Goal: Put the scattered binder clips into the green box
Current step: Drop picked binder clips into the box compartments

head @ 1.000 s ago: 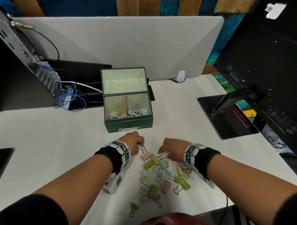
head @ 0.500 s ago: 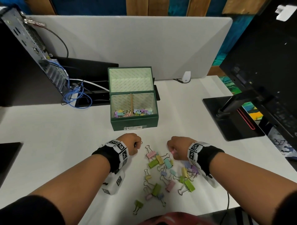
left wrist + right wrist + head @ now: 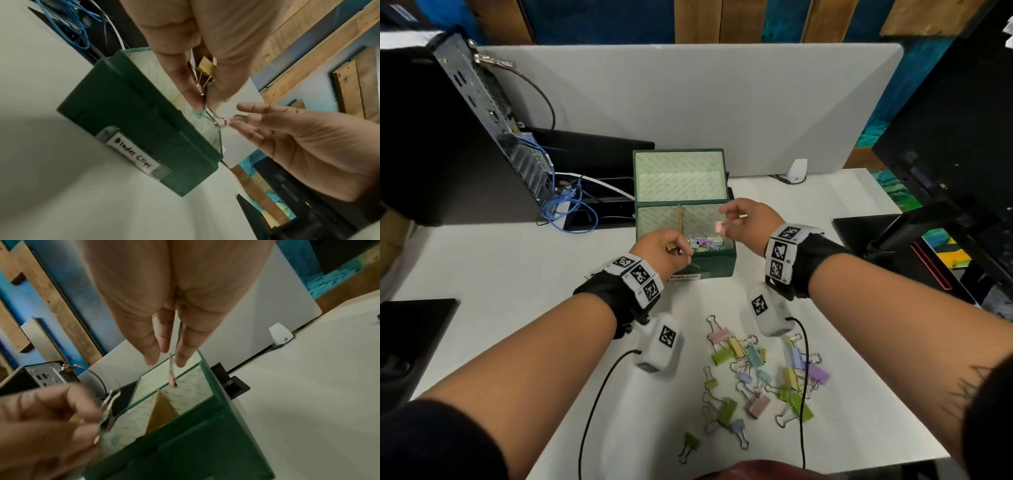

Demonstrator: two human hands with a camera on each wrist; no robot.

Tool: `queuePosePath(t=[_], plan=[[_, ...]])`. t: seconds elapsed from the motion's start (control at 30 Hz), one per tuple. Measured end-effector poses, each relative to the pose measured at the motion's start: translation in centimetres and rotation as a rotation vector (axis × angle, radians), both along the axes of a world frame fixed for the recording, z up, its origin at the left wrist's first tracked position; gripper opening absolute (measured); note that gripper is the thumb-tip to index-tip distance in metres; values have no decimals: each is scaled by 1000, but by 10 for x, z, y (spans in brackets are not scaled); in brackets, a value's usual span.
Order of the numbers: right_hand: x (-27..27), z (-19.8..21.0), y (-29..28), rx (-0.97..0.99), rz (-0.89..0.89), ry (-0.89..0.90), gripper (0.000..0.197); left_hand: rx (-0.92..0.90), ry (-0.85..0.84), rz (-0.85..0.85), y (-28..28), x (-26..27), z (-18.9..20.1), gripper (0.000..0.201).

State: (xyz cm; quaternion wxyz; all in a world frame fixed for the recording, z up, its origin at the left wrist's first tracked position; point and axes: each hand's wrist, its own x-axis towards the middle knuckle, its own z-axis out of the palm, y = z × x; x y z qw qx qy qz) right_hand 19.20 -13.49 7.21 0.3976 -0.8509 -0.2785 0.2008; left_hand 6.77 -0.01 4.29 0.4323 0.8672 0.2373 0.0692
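Left hand (image 3: 666,248) fingers pinch yellow clip (image 3: 206,66) and teal clip (image 3: 197,113) by wire handles, over front edge of green box (image 3: 717,265). Right hand (image 3: 750,222) fingers pinch pink clip (image 3: 719,227) above box. Pile of clips (image 3: 760,377) on bench (image 3: 517,274), near box.

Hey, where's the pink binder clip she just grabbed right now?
In the head view the pink binder clip hangs pinched in the right hand, above the right compartment of the green box.
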Motion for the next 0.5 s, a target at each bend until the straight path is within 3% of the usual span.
queuePosePath(t=[0.1, 0.23, 0.43, 0.5], plan=[[-2, -6, -4, -14, 28, 14, 38, 32, -58, 13, -2, 9, 9, 6], [-7, -16, -32, -88, 43, -86, 23, 112, 10, -10, -4, 23, 15, 5], [-18, -30, -87, -504, 282, -117, 27, 210, 60, -56, -2, 45, 14, 12], [-19, -38, -107, -598, 284, -111, 28, 245, 99, -83, 0, 49, 11, 17]])
